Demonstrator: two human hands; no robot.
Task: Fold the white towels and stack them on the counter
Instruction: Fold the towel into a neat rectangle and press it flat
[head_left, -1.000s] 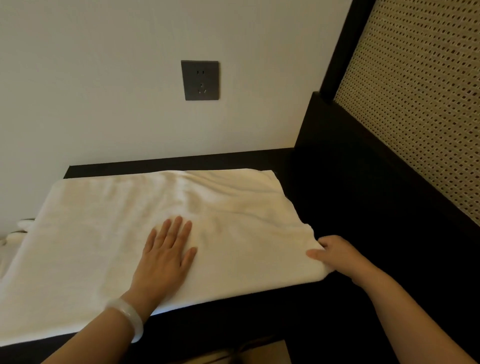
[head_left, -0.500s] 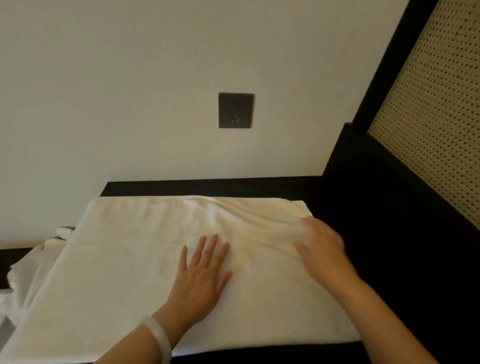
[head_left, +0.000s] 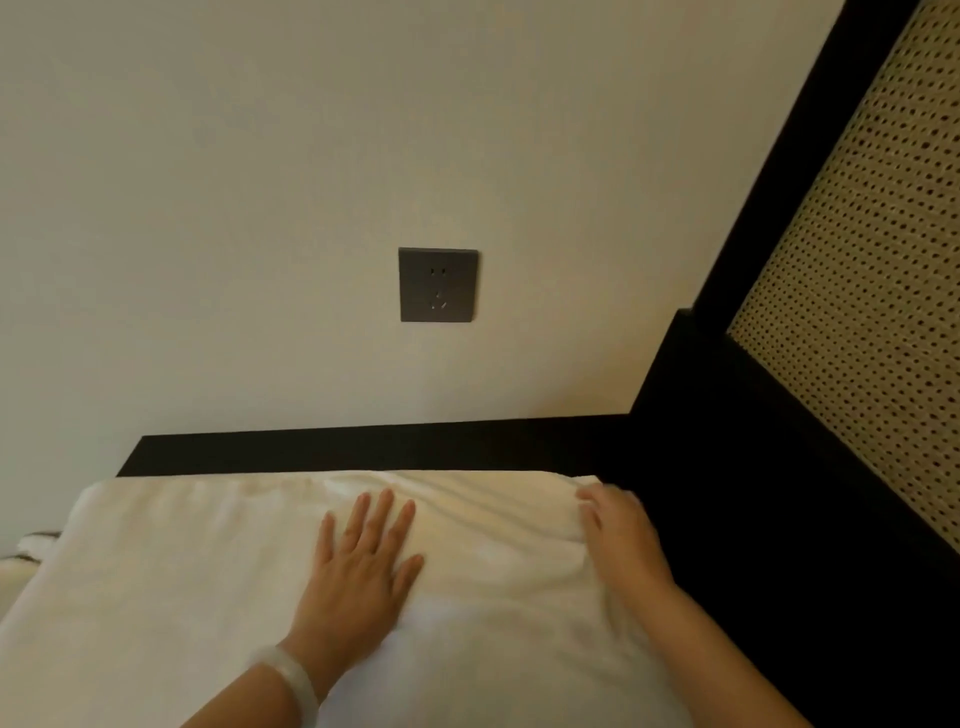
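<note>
Your left hand (head_left: 358, 577) lies flat, fingers spread, pressing the white towel (head_left: 182, 571), which is spread across the dark bench (head_left: 363, 447) below a grey wall socket (head_left: 438, 285). Your right hand (head_left: 618, 540) has slid out to the towel's far right corner; its fingers are blurred, so can't tell if they grip.

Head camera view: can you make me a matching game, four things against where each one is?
Things: 1 left hand; 2 right hand; 3 wall socket; 4 bracelet.
Places: A on the wall above the counter; B on the left wrist; C flat on the middle of the white towel; D at the towel's far right corner.
Pairs: 1-C, 2-D, 3-A, 4-B.
</note>
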